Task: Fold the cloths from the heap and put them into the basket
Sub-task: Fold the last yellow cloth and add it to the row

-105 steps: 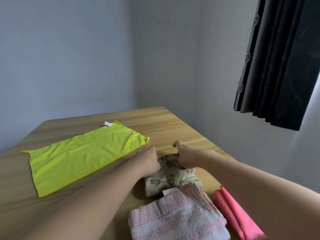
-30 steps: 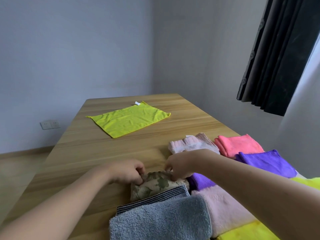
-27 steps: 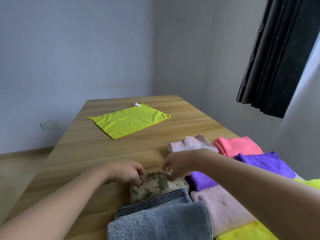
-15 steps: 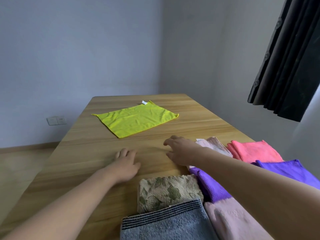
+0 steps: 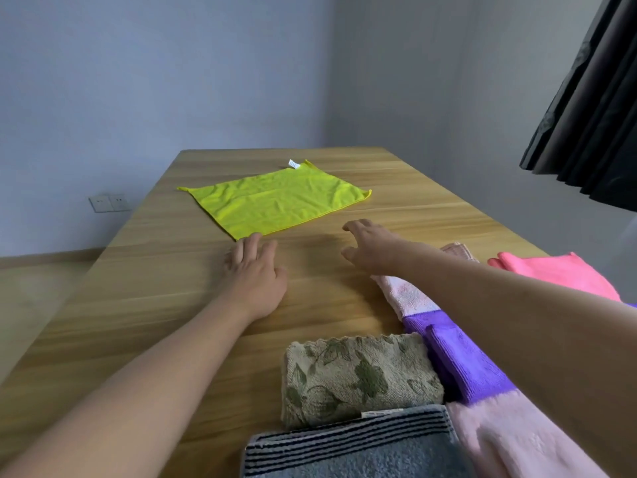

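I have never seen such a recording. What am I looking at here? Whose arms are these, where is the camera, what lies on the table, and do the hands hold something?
There is no machine here. A person wears one wide-angle camera on the head, so you look forward and down along that person's own bare arms. The left hand and the right hand both reach forward over a wooden table. Both are open and hold nothing. Ahead of them a yellow cloth lies spread flat, not yet folded. Near the person lie folded cloths: a leaf-patterned one, a grey striped one, a purple one, pale pink ones and a coral one. No basket shows in this picture. A dark curtain hangs at the right.
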Motion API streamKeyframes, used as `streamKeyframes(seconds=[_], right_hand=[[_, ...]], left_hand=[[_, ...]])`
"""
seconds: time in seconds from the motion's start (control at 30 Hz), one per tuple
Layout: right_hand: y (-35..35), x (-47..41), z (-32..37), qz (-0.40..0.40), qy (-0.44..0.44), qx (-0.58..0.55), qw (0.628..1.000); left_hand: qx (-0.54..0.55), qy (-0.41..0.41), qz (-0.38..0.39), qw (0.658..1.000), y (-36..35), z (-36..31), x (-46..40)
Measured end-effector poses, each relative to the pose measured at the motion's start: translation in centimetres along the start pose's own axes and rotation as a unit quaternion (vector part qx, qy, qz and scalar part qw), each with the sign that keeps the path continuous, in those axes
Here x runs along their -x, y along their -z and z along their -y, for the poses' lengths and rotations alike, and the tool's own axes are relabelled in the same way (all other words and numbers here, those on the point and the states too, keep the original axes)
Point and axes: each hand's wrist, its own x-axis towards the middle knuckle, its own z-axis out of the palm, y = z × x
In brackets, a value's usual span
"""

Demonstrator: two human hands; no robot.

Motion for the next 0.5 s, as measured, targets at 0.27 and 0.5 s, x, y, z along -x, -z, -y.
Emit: streamKeyframes(seconds=[0.27,0.5], right_hand=[[-1.2,-4.6,0.7,0.026,0.001,-0.015,1.000],[-3.6,-7.4,1.2,0.049,-0.004,0.018,0.999]], left_hand=[[-0.006,0.035,0.013,0.999,-0.6,0.0,-3.1],[-0.044,0.103,-0.012,0.994,-1.4,0.4,-6.6]])
